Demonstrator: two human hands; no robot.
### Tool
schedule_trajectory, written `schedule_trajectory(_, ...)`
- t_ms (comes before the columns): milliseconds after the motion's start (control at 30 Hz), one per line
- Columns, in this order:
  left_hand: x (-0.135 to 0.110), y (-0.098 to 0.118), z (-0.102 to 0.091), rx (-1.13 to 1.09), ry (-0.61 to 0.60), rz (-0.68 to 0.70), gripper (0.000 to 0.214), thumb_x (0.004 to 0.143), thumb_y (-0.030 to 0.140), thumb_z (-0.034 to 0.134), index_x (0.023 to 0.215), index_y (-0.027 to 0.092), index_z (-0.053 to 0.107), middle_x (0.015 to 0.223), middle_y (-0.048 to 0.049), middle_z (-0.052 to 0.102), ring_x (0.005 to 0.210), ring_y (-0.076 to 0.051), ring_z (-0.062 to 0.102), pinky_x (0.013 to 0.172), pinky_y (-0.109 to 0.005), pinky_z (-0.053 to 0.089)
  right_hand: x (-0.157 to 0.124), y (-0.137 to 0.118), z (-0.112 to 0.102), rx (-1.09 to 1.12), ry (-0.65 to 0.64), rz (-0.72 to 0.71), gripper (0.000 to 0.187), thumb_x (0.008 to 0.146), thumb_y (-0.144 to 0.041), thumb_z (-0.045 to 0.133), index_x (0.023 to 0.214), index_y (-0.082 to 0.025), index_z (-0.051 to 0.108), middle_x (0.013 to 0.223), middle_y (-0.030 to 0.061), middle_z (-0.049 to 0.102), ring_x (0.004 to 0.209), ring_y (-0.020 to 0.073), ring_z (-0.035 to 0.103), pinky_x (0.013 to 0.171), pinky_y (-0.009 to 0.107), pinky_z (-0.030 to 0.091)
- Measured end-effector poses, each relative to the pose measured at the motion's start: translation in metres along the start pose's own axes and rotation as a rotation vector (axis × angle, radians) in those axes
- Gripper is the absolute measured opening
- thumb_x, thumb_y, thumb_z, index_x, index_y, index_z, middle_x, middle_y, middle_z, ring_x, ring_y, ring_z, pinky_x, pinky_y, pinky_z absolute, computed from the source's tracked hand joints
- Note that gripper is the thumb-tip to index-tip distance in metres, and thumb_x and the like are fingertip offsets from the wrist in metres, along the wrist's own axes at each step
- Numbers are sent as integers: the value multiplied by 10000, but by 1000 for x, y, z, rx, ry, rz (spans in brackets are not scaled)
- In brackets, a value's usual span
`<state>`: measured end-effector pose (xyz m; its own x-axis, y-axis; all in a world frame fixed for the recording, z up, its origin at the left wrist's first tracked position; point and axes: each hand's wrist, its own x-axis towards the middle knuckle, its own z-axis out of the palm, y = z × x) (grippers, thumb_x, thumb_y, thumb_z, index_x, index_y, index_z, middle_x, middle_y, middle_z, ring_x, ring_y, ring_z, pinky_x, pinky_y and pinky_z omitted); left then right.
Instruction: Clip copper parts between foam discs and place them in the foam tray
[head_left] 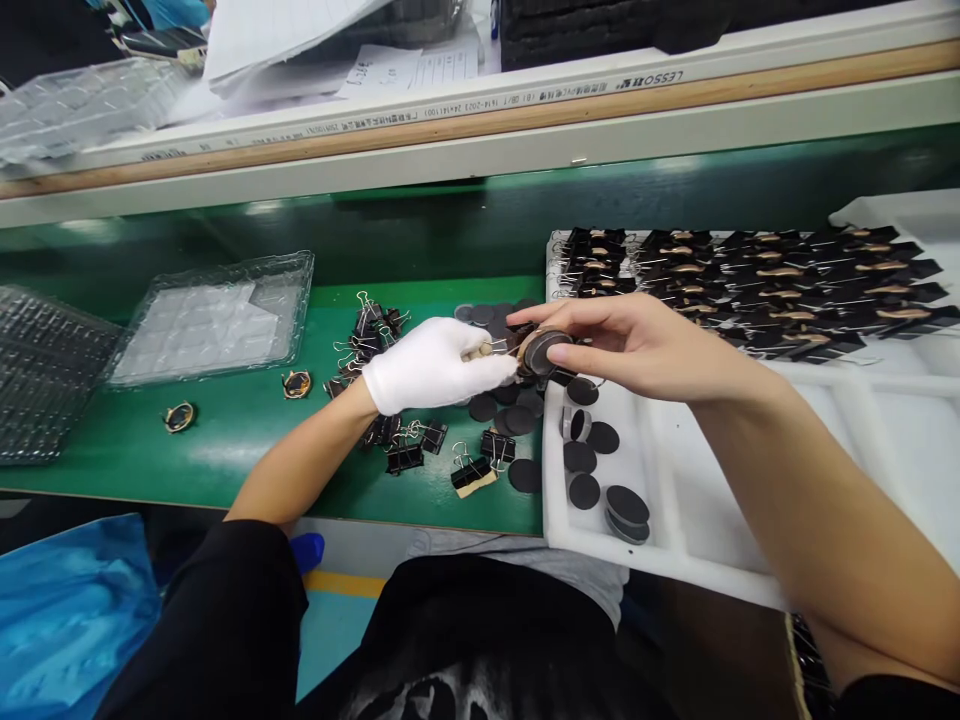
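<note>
You hold one round, dark-faced piece with a tan rim point(547, 352) above the right side of the desk point(217, 435), just beside the white tray point(720, 500). Its flat face turns toward you; being round, it shows no clear long axis. Your bare right hand point(570, 345) grasps it, thumb on the face, fingers curled behind. Your gloved left hand point(450, 365) pinches the wire handles of one binder clip point(498, 346); the handles point left, into the glove, and the clip's long axis runs roughly left to right. Your fingers partly cover its body, so you cannot tell how far its mouth is open.

Below your hands lie dark discs point(516, 420), overlapping too much to count, with one lone disc point(524, 476) nearer the front. A tangled clip pile point(367, 335) lies left of them. Two more clips sit near the front edge, one with a tan strip point(476, 486).

In the tray's near corner are four single flat discs point(602, 437), one stack point(627, 505) of at least two, and one ring-edged piece point(577, 425) on edge. Four columns of clamped clips point(765, 270) fill its far part.

Two gold-rimmed rings point(297, 384) and one clear tray point(289, 310) lie at left.
</note>
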<state>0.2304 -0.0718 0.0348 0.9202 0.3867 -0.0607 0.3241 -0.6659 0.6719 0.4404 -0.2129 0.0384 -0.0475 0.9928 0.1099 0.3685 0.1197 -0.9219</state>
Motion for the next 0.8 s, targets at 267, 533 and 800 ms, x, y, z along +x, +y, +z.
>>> schedule_trajectory(267,0,4,11,-89,-40,11,500,934,584,555,632,195,466,580,44,444,553,-91,373,527,-252,282,-9,3,-34,-277,51,37,323,878,-519,785,1009,-226,825,985,61,799,886,261,720,733,386,559)
schedule_trajectory(533,-3,8,28,-54,-102,87,478,944,528,565,643,200,393,582,67,361,563,-85,314,550,-261,267,-12,1,-41,-335,-134,21,205,870,-427,774,993,-276,838,958,12,807,825,254,724,693,395,534)
schedule_trajectory(800,-4,7,29,-31,-98,107,475,965,538,552,655,199,428,583,67,405,555,-85,342,551,-263,281,-11,-3,-36,-341,-126,-48,207,871,-387,751,982,-228,823,948,21,810,808,219,715,661,349,501)
